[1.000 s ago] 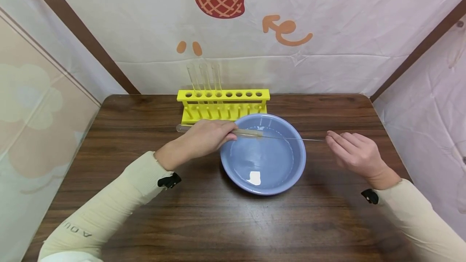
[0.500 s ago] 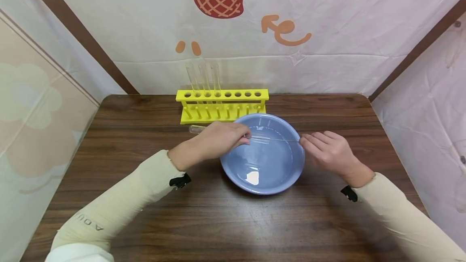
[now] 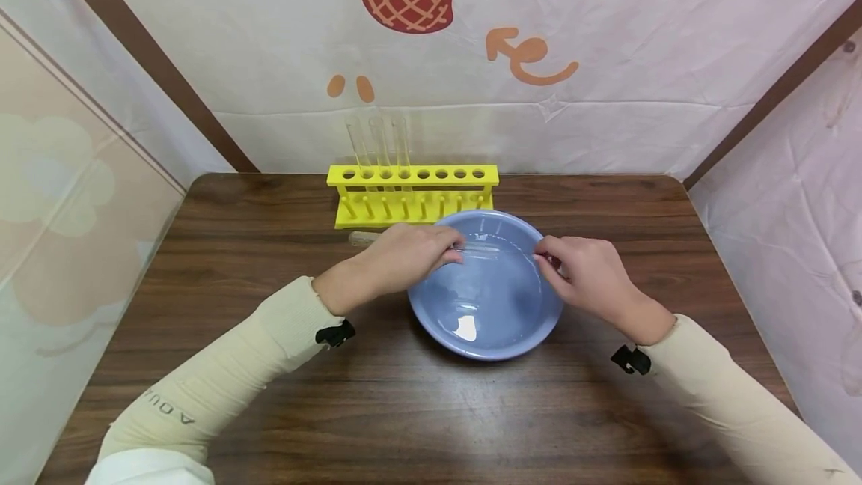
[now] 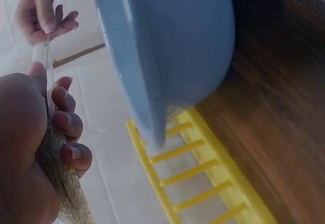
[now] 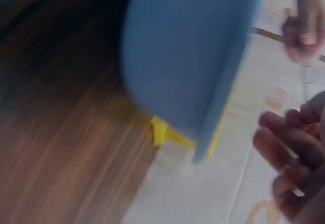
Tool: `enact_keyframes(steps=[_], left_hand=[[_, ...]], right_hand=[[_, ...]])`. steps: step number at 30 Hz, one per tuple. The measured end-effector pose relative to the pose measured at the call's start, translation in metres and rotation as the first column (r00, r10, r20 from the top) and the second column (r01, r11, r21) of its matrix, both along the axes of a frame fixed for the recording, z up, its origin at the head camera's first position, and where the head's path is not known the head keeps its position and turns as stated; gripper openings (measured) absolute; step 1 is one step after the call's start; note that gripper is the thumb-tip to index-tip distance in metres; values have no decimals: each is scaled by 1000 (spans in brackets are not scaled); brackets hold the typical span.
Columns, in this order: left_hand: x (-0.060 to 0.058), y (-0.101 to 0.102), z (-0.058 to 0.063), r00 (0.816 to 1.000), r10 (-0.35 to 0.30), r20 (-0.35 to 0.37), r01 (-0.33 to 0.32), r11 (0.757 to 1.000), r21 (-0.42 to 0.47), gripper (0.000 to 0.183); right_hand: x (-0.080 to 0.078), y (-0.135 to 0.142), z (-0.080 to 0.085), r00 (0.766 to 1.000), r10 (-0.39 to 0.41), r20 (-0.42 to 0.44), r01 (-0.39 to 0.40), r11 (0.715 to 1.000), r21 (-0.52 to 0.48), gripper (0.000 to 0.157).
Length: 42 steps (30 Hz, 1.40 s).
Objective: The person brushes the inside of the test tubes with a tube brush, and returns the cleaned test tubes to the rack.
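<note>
Brush (image 4: 63,188) now sits deep in the tube (image 3: 481,249), bristles toward the closed end; one second ago they lay near the mouth. Right hand (image 3: 586,272) has come in from well beyond the basin (image 3: 481,355) to its right rim, thumb and forefinger pinching the wire (image 4: 48,38). Judged as scrubbing of the bore, inward stroke at or near full depth. Left hand (image 3: 404,257) is curled round the tube, holding it roughly level above the basin, mouth over the water, closed end past the left rim, near the rack (image 3: 444,182). Tube: clear, slim, straight-walled; glass or plastic, cannot tell. Bristles: tan, filling its width. Wetness inside: cannot tell.
</note>
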State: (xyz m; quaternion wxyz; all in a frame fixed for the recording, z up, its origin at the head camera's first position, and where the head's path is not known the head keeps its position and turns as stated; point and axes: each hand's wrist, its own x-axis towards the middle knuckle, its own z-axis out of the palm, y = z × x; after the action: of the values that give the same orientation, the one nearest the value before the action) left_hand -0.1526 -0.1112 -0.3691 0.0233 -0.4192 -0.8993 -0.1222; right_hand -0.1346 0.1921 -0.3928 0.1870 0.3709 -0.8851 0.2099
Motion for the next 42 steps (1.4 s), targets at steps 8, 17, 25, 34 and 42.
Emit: enact_keyframes(steps=[8,17,25,34,42], left_hand=[[-2,-1,-3,1000,9,-19,-9,1000,9,27],[-1,0,-3,1000,-15,-26,15,1000,17,27],[2,-4,-3,999,-28,-17,28,999,17,25],[1,-3,2,998,-39,-47,40,999,27,25],[3,-5,4,998,-45,-35,45,999,17,26]], right_hand=[[2,-5,19,539,182,823,201,921,-335,28],[0,-2,24,253,287,924,265,898,-351,25],[-2,-1,22,470,178,865,181,939,-291,22],[4,6,16,773,119,623,63,963,-262,17],[2,11,0,984,122,128,-98,979,-180,20]])
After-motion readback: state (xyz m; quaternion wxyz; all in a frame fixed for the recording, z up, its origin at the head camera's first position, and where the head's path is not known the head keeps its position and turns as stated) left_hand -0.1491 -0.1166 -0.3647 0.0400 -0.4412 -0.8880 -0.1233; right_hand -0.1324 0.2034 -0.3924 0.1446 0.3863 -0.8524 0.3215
